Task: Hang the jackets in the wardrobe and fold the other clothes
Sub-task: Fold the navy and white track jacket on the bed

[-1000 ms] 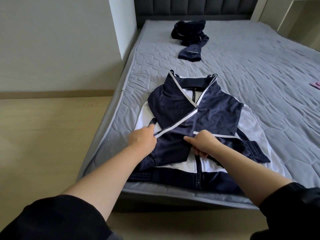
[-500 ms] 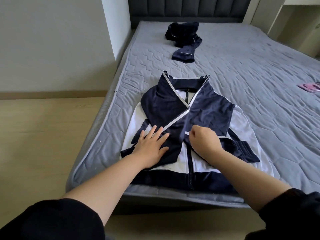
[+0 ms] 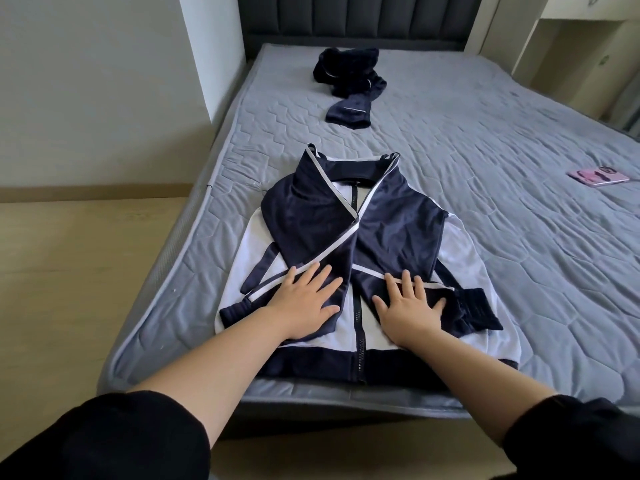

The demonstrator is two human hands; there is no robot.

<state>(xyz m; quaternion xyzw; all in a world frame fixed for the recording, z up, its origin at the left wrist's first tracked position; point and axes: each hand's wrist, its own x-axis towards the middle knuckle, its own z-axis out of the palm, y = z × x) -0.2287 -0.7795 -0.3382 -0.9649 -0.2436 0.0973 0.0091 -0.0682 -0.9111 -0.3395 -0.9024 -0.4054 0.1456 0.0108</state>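
Room: bedroom with a grey quilted bed (image 3: pixel 485 161), a dark padded headboard (image 3: pixel 346 19) at its far end and pale wooden floor (image 3: pixel 69 271) on the left.
Jacket: the navy and white jacket (image 3: pixel 391 237) lies face up at the near end of the bed, with its collar pointing away from the person. Both sleeves are crossed over its chest.
Left hand: the left hand (image 3: pixel 304 303) lies flat with fingers straight and spread, pressing one folded sleeve onto the front. It grips nothing.
Right hand: the right hand (image 3: pixel 408 310) is also flat and spread on the other sleeve, just right of the zip (image 3: pixel 357 327). It holds nothing.
Change: a second ago both hands pinched the sleeve edges and drew them inward. Half a second ago the left had flattened while the right was still curled. Now both palms are down.
Meaning: the sleeve fold looks finished and is being smoothed, so bringing the hem up toward the collar is probably next.
Still waiting: a dark bundle of clothes (image 3: pixel 349 74) lies crumpled near the headboard, well apart from the jacket.
Other: a pink phone (image 3: pixel 597 175) lies near the bed's right side.
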